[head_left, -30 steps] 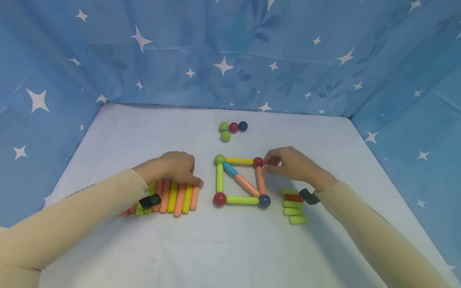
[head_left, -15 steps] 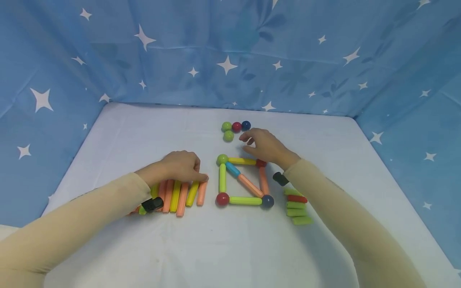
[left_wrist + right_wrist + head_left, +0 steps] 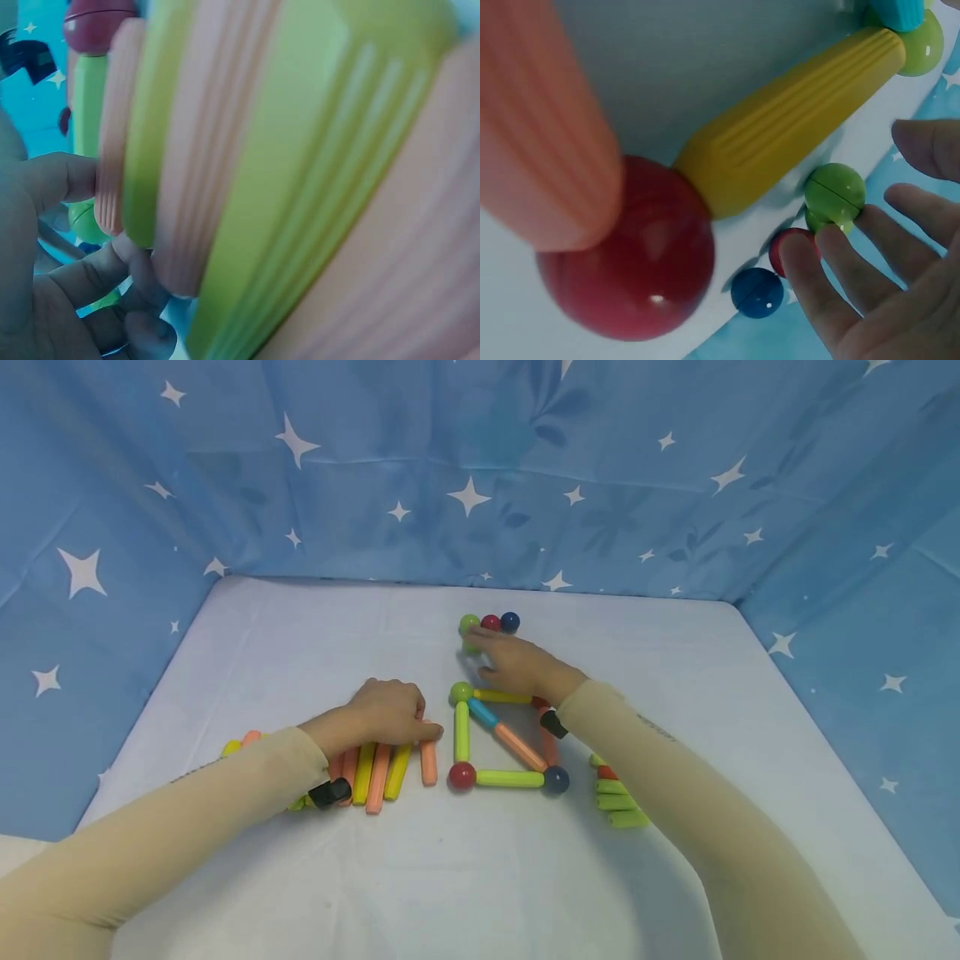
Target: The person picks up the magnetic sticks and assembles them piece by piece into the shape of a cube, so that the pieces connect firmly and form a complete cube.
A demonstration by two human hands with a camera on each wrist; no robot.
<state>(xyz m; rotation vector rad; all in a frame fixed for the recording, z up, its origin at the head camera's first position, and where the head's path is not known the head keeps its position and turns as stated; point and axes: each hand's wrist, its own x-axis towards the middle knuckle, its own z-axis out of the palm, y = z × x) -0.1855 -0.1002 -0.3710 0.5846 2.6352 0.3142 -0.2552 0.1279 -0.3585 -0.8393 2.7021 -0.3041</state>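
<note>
My left hand (image 3: pixel 384 714) pinches the end of a short orange stick (image 3: pixel 428 766) between thumb and fingers, at the right of a row of sticks. In the left wrist view the thumb lies along that orange stick (image 3: pixel 118 135), with fingertips at its end. My right hand (image 3: pixel 519 665), fingers spread and relaxed, reaches over the nearer green ball (image 3: pixel 471 647) and partly covers it. The right wrist view has the fingertips right beside a green ball (image 3: pixel 834 193), a red ball (image 3: pixel 780 253) and a blue ball (image 3: pixel 757 292); nothing is held there.
Between the hands lies a square of sticks and balls, with a blue-and-orange diagonal (image 3: pixel 517 746) and a red corner ball (image 3: pixel 462 776). Yellow and orange sticks (image 3: pixel 378 781) lie beneath the left wrist. Green sticks (image 3: pixel 617 802) sit by the right forearm. A starry blue curtain (image 3: pixel 337 485) encloses the white table.
My right hand has gone from the square's red far-right corner, up and left to the loose balls. My left hand has shifted slightly right, drawing the orange stick away from the row.
</note>
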